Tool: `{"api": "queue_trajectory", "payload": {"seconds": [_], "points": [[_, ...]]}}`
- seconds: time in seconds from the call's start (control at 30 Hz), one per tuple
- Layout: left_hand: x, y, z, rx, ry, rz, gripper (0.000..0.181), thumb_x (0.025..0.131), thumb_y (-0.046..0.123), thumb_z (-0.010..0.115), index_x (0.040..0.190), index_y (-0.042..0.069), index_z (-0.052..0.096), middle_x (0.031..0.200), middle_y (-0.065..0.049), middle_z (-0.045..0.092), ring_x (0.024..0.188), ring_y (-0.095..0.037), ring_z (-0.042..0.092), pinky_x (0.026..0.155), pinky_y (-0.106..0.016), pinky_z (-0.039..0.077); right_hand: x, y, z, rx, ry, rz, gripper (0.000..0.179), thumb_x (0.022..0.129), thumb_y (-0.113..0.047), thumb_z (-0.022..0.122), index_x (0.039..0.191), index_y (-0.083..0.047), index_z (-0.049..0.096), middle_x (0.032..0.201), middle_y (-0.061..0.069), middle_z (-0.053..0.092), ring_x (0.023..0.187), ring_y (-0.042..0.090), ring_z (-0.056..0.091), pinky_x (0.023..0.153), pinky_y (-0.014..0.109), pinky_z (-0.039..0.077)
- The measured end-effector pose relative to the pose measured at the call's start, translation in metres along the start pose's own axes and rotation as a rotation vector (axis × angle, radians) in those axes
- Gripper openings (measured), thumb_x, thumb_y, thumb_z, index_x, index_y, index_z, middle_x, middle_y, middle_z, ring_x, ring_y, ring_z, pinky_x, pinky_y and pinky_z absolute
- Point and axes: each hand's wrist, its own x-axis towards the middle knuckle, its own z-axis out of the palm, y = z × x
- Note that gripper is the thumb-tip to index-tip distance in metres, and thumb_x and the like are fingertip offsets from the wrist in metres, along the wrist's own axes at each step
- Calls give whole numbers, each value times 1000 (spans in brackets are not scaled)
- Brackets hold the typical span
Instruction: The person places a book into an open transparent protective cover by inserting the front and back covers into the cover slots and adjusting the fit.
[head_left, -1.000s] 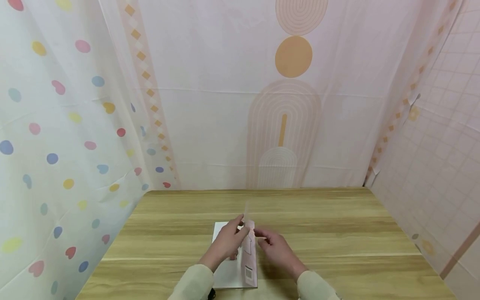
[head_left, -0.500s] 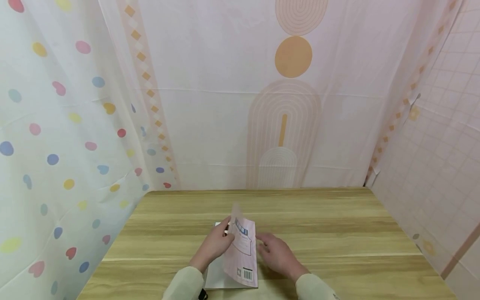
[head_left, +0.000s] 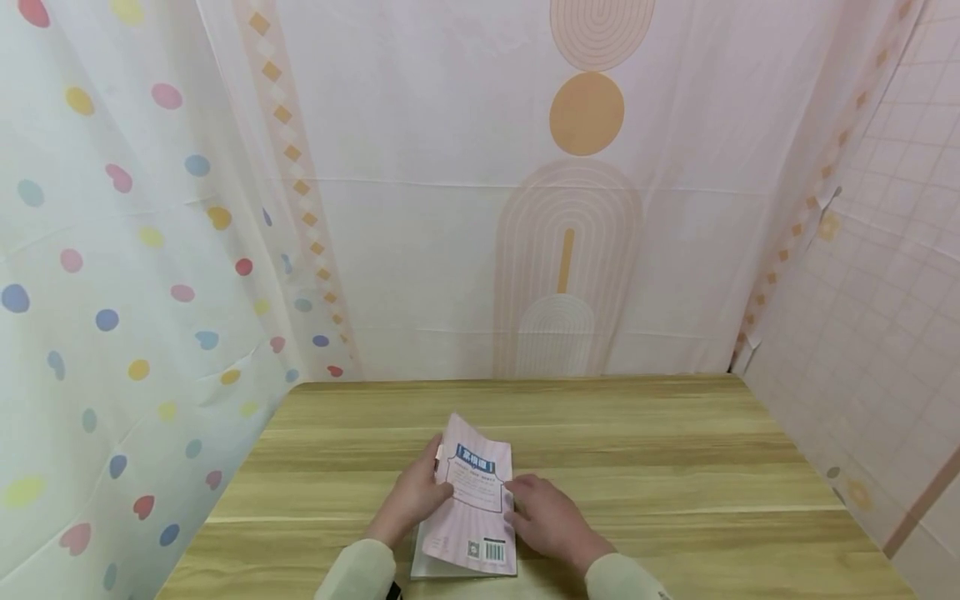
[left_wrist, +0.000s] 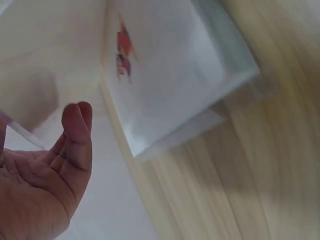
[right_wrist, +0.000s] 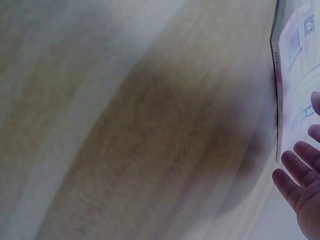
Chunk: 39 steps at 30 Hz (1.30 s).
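Observation:
A book with a pink back cover (head_left: 468, 525), blue title box and barcode lies near the front of the table. Its cover is lifted along the left side, and a strip of pale page (head_left: 450, 570) shows below. My left hand (head_left: 411, 502) pinches the raised cover's left edge, thumb on top. In the left wrist view a white page (left_wrist: 160, 65) with a small red and blue picture lies beneath. At the book's right edge, the fingertips of my right hand (head_left: 551, 517) touch the cover. The right wrist view shows those fingers loosely spread beside the spine (right_wrist: 278, 95).
The wood-grain table (head_left: 675, 467) extends around the book on both sides. Behind it hangs a curtain (head_left: 420, 267) with arch patterns, with a dotted curtain (head_left: 150, 333) on the left and a checked one (head_left: 885, 358) on the right.
My left hand has swung the cover from near upright down to the left, bringing its printed side into view. My right hand has shifted slightly onto the book's right edge.

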Motion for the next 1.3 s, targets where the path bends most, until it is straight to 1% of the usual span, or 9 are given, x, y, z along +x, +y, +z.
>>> {"api": "queue_trajectory", "payload": {"seconds": [0.17,0.33,0.53,0.63,0.73,0.8,0.97,1.17,1.3], "points": [[-2,-9,3,64,29,11,93,71,-13,64,153,-6,22,142,-31,46,118,-45,55,95,-56,47,0,-3,3,-57,-58,-9,48,95,-28,64,135,-3,59,135,13,58,125,31,53,104,46,43],[-2,-15,4,191,17,-1,83,71,-9,67,148,-10,34,141,-34,45,127,-51,45,105,-61,35,0,-5,6,-88,-64,-28,48,95,-29,64,134,-3,60,137,13,57,128,31,52,106,45,42],[-3,-17,5,318,0,-52,70,72,-3,70,139,-8,49,127,-38,51,111,-52,55,96,-63,43,-2,-7,8,-91,-72,-32,47,93,-30,66,132,-3,62,137,13,57,128,29,51,106,44,42],[-3,-17,6,326,-6,-78,69,71,-4,69,138,-7,52,125,-37,50,105,-50,57,93,-62,45,-2,-7,9,-106,-72,-38,48,93,-30,67,132,-3,62,136,12,57,127,28,51,105,43,42],[-4,-17,7,333,-11,-95,67,71,-5,68,137,-5,53,127,-39,48,108,-51,56,93,-63,44,-3,-8,9,-122,-69,-48,48,92,-31,68,131,-3,63,135,12,58,126,28,52,105,42,43],[-4,-18,8,346,-14,-99,66,72,-5,68,137,-4,54,122,-35,50,103,-47,58,90,-61,47,-3,-9,9,-138,-70,-54,49,92,-32,68,131,-3,63,135,12,58,126,27,52,105,41,43],[-4,-20,10,433,-19,-82,61,73,-1,67,133,-3,58,107,-22,52,90,-33,55,79,-55,50,-4,-11,9,-167,-82,-52,49,91,-33,68,130,-3,64,134,11,59,125,26,53,104,40,44],[-6,-22,12,506,-16,-54,53,74,3,66,127,-1,64,109,-22,53,98,-36,51,80,-56,49,-6,-12,7,-172,-110,-40,44,91,-32,68,126,-5,67,133,10,59,124,26,53,104,40,44],[-6,-23,14,582,-13,-21,39,74,5,66,112,-2,69,103,-21,55,99,-36,50,79,-57,48,-6,-11,9,-179,-117,-45,39,91,-31,68,122,-6,69,132,9,60,122,25,55,102,39,46]]}}
